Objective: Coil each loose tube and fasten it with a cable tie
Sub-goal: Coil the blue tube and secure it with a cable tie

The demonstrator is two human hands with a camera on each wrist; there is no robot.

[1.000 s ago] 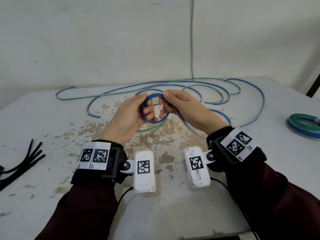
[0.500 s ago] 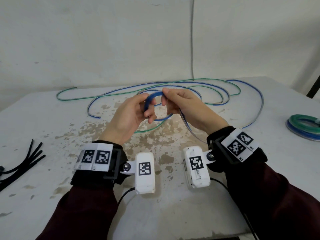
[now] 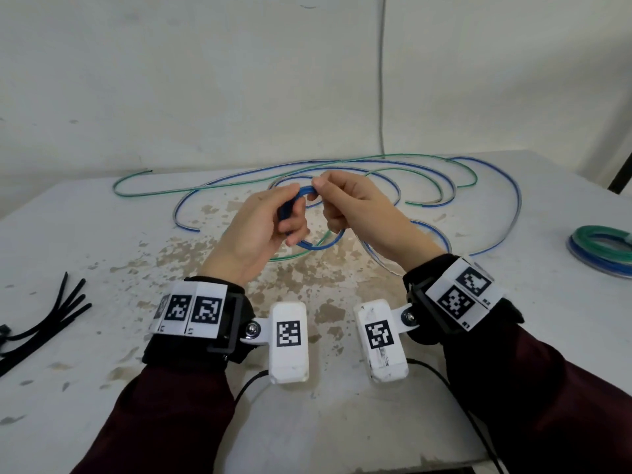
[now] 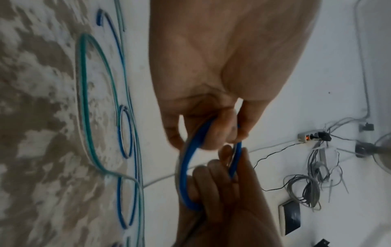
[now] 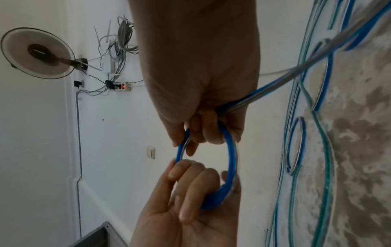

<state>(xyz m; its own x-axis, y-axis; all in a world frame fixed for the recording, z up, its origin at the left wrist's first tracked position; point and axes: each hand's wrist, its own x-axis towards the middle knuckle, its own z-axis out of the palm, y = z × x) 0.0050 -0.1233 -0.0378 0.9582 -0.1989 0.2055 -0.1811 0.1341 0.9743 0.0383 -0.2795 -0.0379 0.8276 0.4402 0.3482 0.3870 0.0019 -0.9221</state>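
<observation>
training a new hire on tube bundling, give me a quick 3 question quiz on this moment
1. True or false: both hands grip the small blue coil.
2. Multiple choice: the black cable ties lie
A. inside the coil
B. on the table at the person's left, untouched
C. in the right hand
3. Short answer: what sits at the table's right edge?

Key:
1. True. The left hand and the right hand both hold it above the table, and its loose tail runs back to the table.
2. B
3. A finished coil of green and blue tube.
</observation>
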